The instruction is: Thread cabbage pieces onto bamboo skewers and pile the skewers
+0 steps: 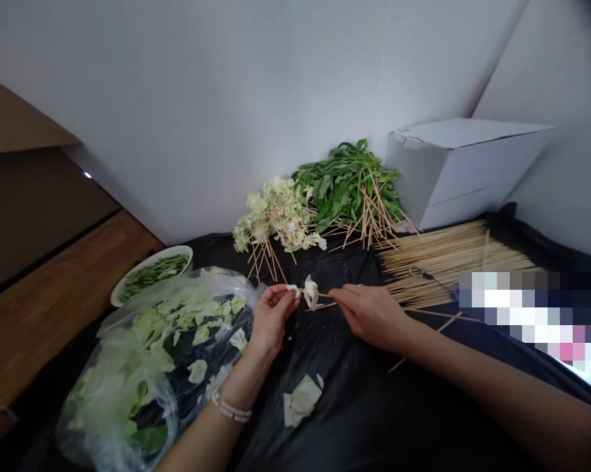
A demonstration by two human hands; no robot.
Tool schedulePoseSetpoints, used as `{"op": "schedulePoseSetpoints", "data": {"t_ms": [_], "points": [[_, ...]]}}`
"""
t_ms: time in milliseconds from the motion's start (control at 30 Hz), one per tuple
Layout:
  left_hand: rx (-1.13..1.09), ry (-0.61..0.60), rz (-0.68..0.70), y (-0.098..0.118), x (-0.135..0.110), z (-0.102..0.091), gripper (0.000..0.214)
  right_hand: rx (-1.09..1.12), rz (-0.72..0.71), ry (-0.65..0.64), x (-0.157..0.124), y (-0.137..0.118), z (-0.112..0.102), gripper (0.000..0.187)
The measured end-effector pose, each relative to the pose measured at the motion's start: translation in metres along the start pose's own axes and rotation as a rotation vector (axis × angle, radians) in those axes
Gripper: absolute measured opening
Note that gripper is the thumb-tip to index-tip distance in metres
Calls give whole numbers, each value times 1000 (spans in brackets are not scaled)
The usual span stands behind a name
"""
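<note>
My right hand (371,313) pinches a thin bamboo skewer (324,295) that points left. A pale cabbage piece (311,294) is threaded on it between the two hands. At the skewer's left end, my left hand (270,318) holds a small white cabbage leaf piece (293,289) between thumb and fingers. Whether the tip has pierced that piece, I cannot tell. Below the hands, a larger cabbage leaf piece (303,400) lies on the black plastic sheet (354,406). An opened clear plastic bag (113,367) with many cabbage pieces spreads beside my left forearm.
Behind the hands lie piles of skewered cabbage (276,213) and skewered leafy greens (342,180). Loose bamboo skewers (438,259) cover the right side, near a white box (453,170). A white bowl (190,261) of cut green vegetables stands left. A blurred-out patch (531,314) sits far right.
</note>
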State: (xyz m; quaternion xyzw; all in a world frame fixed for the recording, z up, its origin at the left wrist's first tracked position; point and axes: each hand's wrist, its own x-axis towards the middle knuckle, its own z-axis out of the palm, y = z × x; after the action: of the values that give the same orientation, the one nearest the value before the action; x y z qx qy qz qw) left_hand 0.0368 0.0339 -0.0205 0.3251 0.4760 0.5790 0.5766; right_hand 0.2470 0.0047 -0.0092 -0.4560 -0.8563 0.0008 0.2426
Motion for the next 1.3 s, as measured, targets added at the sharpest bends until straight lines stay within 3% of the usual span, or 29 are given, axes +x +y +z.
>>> {"op": "schedulePoseSetpoints", "data": {"t_ms": [567,833,1167,1300], "points": [[108,-64,118,-4,-5,1,27,-73,35,-33,-1,3,8,26],[279,-92,293,-4,-7,3,17,-90,36,-62,-2,3,11,29],[397,-164,371,-13,-3,-1,14,-46,102,-191,-2,-2,10,34],[456,-178,399,-11,-1,-3,19,-70,135,-110,1,5,7,34]]}}
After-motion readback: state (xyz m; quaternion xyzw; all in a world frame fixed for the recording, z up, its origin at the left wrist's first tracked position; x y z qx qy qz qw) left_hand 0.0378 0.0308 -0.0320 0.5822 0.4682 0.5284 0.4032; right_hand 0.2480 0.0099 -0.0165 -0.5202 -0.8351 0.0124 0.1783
